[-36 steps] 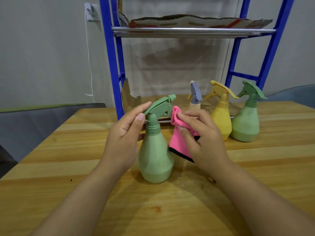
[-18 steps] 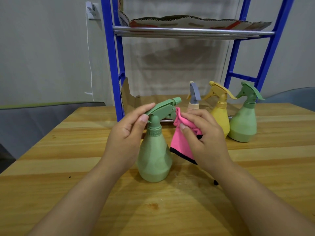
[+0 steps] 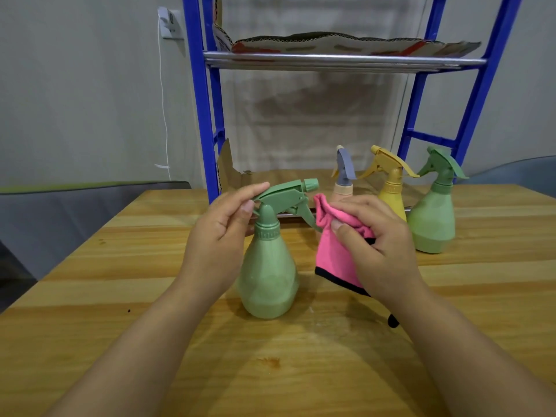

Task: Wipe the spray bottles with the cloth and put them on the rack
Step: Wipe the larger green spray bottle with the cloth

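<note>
A green spray bottle [image 3: 269, 275] stands upright on the wooden table [image 3: 150, 296] in front of me. My left hand [image 3: 216, 239] pinches the back of its spray head. Just right of the trigger, my right hand [image 3: 376, 239] holds a pink cloth [image 3: 332, 257] with a dark hem, bunched at the top. Behind them stand three more bottles: a peach one with a grey-blue head [image 3: 343, 176], a yellow one [image 3: 389, 188] and a green one [image 3: 433, 218]. The blue rack [image 3: 200, 115] rises at the back, with a metal shelf [image 3: 343, 60].
Flattened cardboard [image 3: 346, 43] lies on the rack's upper shelf, and more cardboard [image 3: 228, 170] lines the lower level. A wall socket with a white cable [image 3: 168, 25] is at the upper left. A grey seat [image 3: 75, 206] borders the table's left side.
My right hand has drawn the pink cloth slightly away from the trigger and to the right. My left hand keeps its hold on the spray head, and the bottle has stayed put.
</note>
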### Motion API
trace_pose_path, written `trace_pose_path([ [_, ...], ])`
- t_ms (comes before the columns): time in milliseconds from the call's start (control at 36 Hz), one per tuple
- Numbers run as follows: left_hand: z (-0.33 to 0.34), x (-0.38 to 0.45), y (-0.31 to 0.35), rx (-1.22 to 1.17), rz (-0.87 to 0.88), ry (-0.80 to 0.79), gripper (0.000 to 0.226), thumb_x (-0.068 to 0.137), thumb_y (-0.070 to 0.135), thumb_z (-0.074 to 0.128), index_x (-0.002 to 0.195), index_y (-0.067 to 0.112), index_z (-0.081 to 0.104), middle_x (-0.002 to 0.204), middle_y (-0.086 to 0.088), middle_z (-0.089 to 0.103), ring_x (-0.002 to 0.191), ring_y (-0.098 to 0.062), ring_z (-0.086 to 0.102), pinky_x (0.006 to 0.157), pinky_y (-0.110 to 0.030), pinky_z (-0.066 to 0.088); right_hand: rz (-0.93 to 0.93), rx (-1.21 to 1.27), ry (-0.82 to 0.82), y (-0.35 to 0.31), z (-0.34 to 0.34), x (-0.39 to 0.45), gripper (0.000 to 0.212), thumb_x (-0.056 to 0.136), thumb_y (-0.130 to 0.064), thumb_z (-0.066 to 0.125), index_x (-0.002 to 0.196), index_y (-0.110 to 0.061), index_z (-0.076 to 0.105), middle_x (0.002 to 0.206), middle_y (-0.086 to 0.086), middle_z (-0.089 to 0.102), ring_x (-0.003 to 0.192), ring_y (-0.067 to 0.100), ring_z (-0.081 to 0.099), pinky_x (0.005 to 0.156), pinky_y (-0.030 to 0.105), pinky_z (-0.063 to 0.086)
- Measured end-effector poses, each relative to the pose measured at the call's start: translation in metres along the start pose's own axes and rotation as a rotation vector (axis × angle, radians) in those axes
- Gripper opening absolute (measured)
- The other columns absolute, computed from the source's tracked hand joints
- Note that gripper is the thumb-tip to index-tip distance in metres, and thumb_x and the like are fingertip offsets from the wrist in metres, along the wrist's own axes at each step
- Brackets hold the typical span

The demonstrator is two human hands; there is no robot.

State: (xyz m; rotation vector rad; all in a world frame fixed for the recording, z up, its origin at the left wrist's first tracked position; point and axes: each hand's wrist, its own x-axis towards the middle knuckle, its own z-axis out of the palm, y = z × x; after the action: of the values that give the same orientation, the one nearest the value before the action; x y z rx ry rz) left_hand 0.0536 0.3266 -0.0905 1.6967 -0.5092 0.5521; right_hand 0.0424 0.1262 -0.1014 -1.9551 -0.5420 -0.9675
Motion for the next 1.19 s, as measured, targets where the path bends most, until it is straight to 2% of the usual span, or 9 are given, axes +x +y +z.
trace_pose_path([
  [111,-0.004,0.002,0.003,0.214,0.108,0.033,0.034,0.091,0.027,0.043,0.116,0.047,0.054,0.115,0.027,0.049,0.115,-0.002,0.048,0.1,-0.033,0.043,0.008,0.003,0.091,0.002,-0.002,0.002,0.033,0.086,-0.026,0.053,0.113,-0.013,0.068,0.104,0.0,0.064,0.099,-0.003,0.055,0.083,0.006,0.04],
  [222,-0.002,0.004,0.012,0.43,0.165,-0.002,0.041,0.09,0.028,0.043,0.126,0.046,0.043,0.114,0.034,0.042,0.114,-0.01,0.037,0.099,-0.011,0.022,0.019,-0.011,0.121,0.003,-0.005,0.002,0.028,0.086,-0.015,0.057,0.112,-0.011,0.068,0.104,0.002,0.064,0.099,0.002,0.057,0.082,0.007,0.041],
  [444,0.0,0.015,0.021,0.576,0.292,-0.075,0.049,0.087,0.008,0.045,0.118,0.046,0.053,0.104,0.038,0.045,0.093,-0.006,0.034,0.087,-0.038,0.037,0.015,-0.019,0.123,0.006,-0.008,0.002,0.029,0.085,-0.012,0.058,0.112,-0.015,0.067,0.103,0.0,0.063,0.098,-0.004,0.055,0.082,0.006,0.041],
  [583,-0.004,0.018,0.027,0.548,0.247,-0.139,0.041,0.087,0.002,0.046,0.113,0.027,0.065,0.101,0.027,0.056,0.1,-0.012,0.048,0.083,-0.001,0.032,0.023,-0.019,0.128,0.006,-0.009,0.002,0.029,0.085,-0.013,0.058,0.112,-0.013,0.068,0.103,-0.001,0.063,0.098,-0.005,0.055,0.082,0.005,0.04],
  [778,-0.003,0.012,0.038,0.33,0.126,-0.19,0.038,0.082,0.048,0.041,0.108,0.033,0.066,0.105,0.022,0.063,0.106,-0.002,0.056,0.089,-0.029,0.048,-0.007,-0.034,0.101,0.006,-0.005,0.0,0.028,0.085,-0.012,0.059,0.111,-0.009,0.069,0.102,-0.001,0.063,0.099,-0.004,0.054,0.082,0.005,0.039],
  [889,-0.001,0.011,0.038,0.312,0.1,-0.181,0.039,0.074,0.06,0.052,0.103,0.038,0.065,0.108,0.02,0.058,0.102,0.004,0.056,0.088,-0.026,0.05,-0.031,-0.04,0.091,0.005,-0.004,-0.001,0.028,0.085,-0.011,0.06,0.111,-0.008,0.069,0.102,0.002,0.064,0.099,0.0,0.055,0.083,0.006,0.04],
  [1000,-0.002,0.014,0.038,0.243,0.036,-0.126,0.028,0.078,0.045,0.055,0.101,0.037,0.067,0.105,0.006,0.055,0.088,-0.001,0.058,0.074,-0.014,0.047,-0.039,-0.039,0.076,0.004,-0.003,-0.003,0.028,0.085,-0.01,0.06,0.113,-0.012,0.068,0.104,0.0,0.063,0.101,-0.001,0.055,0.085,0.007,0.041],
  [1056,-0.004,0.014,0.038,0.211,0.012,-0.112,0.03,0.081,0.038,0.052,0.107,0.033,0.067,0.106,0.002,0.061,0.093,-0.003,0.059,0.083,-0.018,0.049,-0.041,-0.037,0.073,0.004,-0.003,-0.003,0.029,0.085,-0.011,0.06,0.113,-0.013,0.067,0.104,-0.002,0.063,0.101,-0.004,0.055,0.085,0.007,0.041],
  [1194,-0.011,0.011,0.034,0.054,-0.037,-0.09,0.026,0.092,0.018,0.053,0.115,0.028,0.063,0.099,0.013,0.072,0.094,0.002,0.065,0.081,-0.014,0.051,-0.048,-0.022,0.076,0.0,-0.001,-0.003,0.028,0.085,-0.009,0.06,0.112,-0.012,0.068,0.103,-0.002,0.062,0.099,0.004,0.057,0.085,0.009,0.043],
])
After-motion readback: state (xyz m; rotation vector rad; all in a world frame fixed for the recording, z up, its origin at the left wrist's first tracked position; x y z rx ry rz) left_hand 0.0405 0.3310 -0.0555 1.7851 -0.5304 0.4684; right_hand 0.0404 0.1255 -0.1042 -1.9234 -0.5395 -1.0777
